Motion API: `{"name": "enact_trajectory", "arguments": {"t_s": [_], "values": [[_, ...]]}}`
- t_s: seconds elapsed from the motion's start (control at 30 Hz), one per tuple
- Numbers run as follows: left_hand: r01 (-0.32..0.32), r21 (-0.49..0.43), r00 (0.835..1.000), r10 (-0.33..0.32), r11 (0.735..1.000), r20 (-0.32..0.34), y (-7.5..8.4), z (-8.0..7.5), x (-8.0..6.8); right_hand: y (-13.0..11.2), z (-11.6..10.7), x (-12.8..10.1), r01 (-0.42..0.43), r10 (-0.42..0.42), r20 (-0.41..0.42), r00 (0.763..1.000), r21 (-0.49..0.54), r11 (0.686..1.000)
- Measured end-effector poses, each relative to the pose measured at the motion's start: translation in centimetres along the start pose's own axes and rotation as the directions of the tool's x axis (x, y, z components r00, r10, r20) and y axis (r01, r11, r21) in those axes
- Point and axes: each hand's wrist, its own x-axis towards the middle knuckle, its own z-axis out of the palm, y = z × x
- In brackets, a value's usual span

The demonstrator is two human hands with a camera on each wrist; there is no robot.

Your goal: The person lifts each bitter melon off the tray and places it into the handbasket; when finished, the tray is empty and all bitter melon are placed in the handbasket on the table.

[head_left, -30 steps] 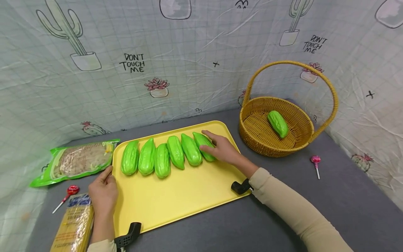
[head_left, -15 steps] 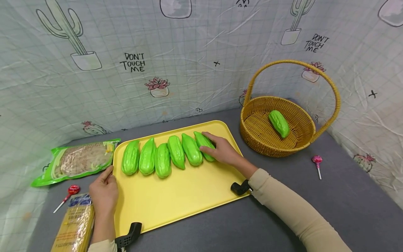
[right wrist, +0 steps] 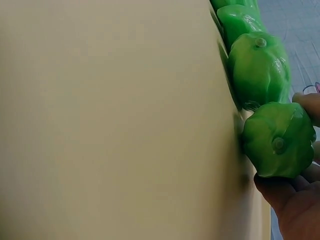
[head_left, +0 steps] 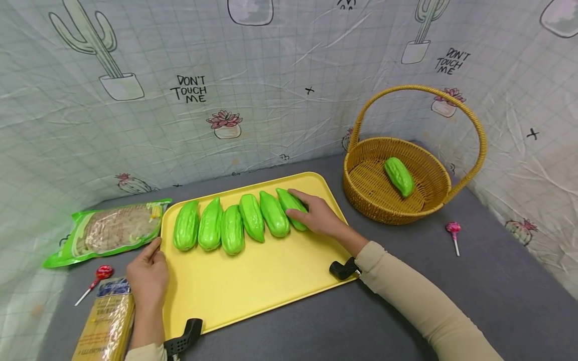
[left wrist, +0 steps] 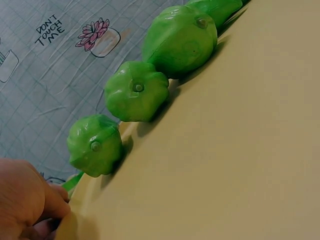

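Step in hand: the grasp, by my reading — the right hand (head_left: 318, 216) lies over the rightmost glossy green ridged gourd (head_left: 291, 202) of the row, fingers curled round it; the right wrist view shows the gourd (right wrist: 277, 140) seated between thumb and fingertips, not yet lifted off the tray.
Where that gourd is: on the far right part of the flat yellow plastic tray (head_left: 253, 291), touching its neighbour in the line.
Row: five more green gourds (head_left: 232, 229) lie side by side to its left, across the far half of the tray.
Left hand: the left hand (head_left: 147, 275) rests on the tray's near-left edge, fingers loosely laid, thumb on the rim; it seems to steady the tray and pinches nothing that I can see.
Basket: a round woven yellow wicker basket with a hoop handle (head_left: 444, 193) stands to the right of the tray, slightly farther back, and holds one green gourd (head_left: 399, 176).
Next move calls for: a straight lift clear of the neighbour, then a carry right that passes under or beside the handle.
Around: a green bread packet (head_left: 108, 230) on the tabletop (head_left: 496, 281), left of the tray.
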Motion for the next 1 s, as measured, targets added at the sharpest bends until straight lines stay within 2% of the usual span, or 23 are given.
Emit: {"name": "enact_trajectory", "arguments": {"t_s": [0.47, 1.0], "values": [[-0.014, -0.01, 1.0, 0.014, 1.0, -0.001, -0.1, 0.1, 0.1, -0.7, -0.5, -0.5, -0.001, 0.0, -0.026, 1.0, -0.019, 1.0], [-0.012, -0.004, 1.0, 0.012, 1.0, 0.01, -0.2, -0.1, 0.0, -1.8, -1.6, -1.5, 0.055, -0.053, -0.075, 0.996, 0.022, 0.998]]}}
